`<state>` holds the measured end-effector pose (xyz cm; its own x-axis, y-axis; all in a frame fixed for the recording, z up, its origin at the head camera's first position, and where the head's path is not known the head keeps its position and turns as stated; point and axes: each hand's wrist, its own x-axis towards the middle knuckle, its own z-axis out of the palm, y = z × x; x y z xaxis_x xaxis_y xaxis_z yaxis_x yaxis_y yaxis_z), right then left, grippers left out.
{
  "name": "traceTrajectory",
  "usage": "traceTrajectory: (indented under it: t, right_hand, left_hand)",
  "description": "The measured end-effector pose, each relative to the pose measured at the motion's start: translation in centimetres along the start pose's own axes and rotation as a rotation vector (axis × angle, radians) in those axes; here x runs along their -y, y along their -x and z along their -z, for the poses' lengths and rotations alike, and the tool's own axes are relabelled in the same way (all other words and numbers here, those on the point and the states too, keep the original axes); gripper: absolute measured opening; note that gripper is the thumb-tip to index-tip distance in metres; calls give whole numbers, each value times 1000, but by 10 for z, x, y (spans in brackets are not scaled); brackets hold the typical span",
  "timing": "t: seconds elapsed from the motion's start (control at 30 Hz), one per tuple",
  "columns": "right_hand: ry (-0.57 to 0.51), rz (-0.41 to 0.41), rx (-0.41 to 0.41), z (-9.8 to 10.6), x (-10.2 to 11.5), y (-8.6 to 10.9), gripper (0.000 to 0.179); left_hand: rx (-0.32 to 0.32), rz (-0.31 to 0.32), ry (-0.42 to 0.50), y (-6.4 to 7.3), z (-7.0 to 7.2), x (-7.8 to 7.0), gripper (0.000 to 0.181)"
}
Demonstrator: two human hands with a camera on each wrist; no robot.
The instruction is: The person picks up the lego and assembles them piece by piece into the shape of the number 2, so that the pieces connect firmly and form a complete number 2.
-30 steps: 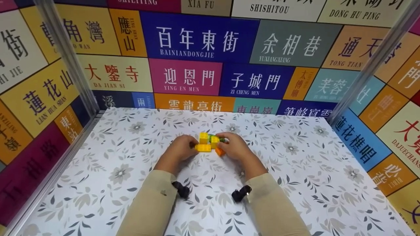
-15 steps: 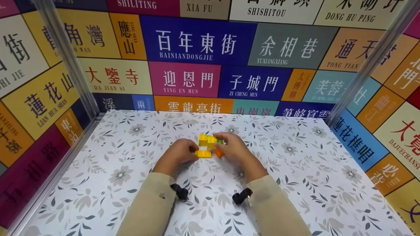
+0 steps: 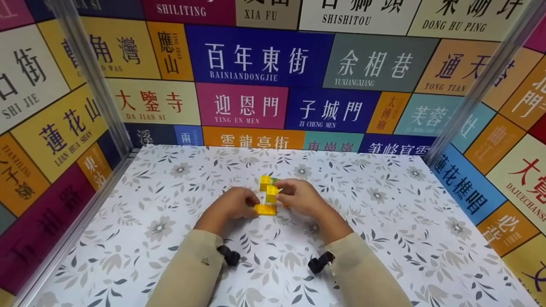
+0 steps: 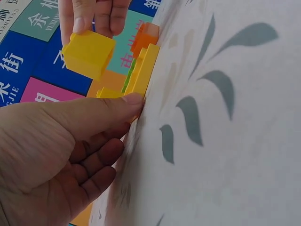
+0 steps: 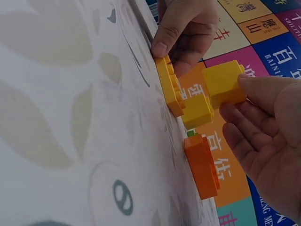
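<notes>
My left hand [image 3: 239, 202] pinches the left end of a low, long yellow building brick [image 3: 266, 209] that lies studs up on the table. The right hand [image 3: 300, 196] holds a taller, square yellow brick [image 5: 221, 82] between thumb and fingers, raised above the low one with a gap between them. Another tall yellow brick [image 3: 265, 183] stands just behind. In the right wrist view an orange brick [image 5: 200, 167] lies on the table under the right hand, which mostly hides it from the head view. A bit of a green brick [image 5: 190, 133] shows beside it.
A white tablecloth [image 3: 170, 256] with a grey leaf and flower print covers the table. Panels with coloured street-name signs [image 3: 262, 53] close it in at the back and sides, with metal posts [image 3: 102, 98] at the back corners.
The left hand has drawn the low yellow brick towards me, away from the others. The right hand has lifted the square yellow brick off the group and brought it left and nearer.
</notes>
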<state>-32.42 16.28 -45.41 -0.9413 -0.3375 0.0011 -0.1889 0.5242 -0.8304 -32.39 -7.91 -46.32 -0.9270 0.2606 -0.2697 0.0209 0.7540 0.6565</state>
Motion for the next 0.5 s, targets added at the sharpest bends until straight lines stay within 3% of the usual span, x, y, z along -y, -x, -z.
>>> traceTrajectory:
  t: [0.23, 0.5]
  right_hand:
    - [-8, 54, 46, -4, 5, 12, 40]
    - [-11, 95, 99, -9, 8, 18, 40]
  left_hand:
    - [45, -32, 21, 10, -5, 2, 26]
    - [71, -69, -45, 14, -7, 3, 27]
